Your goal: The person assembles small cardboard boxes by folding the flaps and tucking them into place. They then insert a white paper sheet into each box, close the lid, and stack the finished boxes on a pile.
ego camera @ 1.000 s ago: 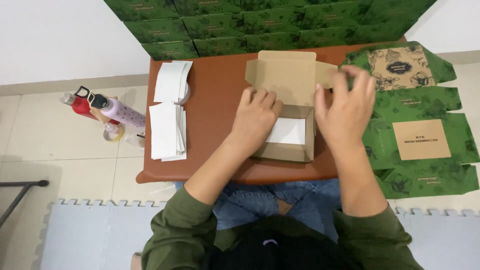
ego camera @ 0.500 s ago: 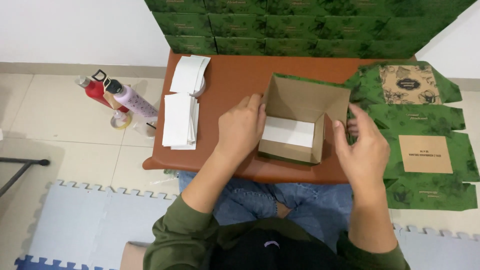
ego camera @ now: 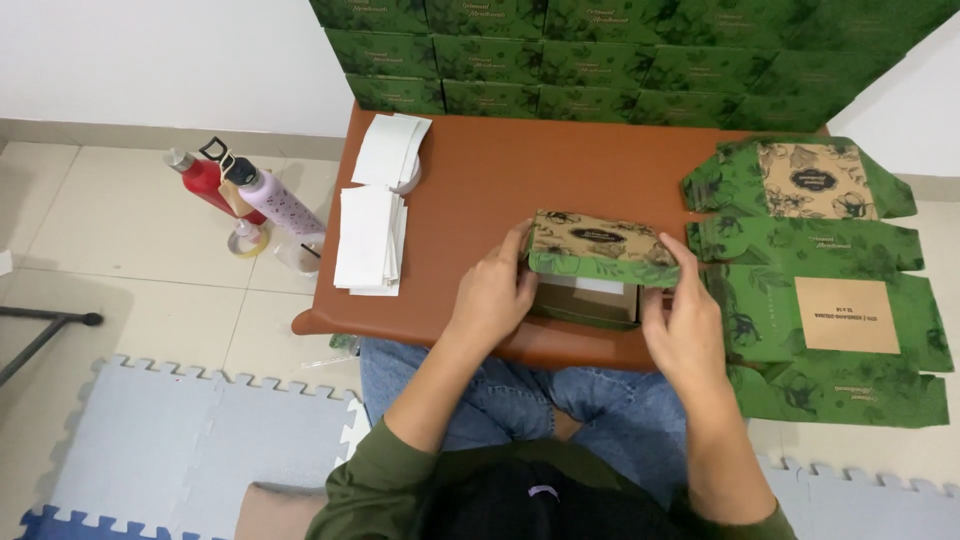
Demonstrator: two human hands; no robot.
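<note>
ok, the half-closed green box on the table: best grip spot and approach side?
Take the green box by its two short ends, coming in from left and right at once. It lies long side across the table, with the lid flap tilted down over the open front, so the ends are the free, firm walls. The left hand and right hand already flank it that way.

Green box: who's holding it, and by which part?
Both hands hold the green box by its lid: left hand at the lid's left end, right hand at its right end.
</note>
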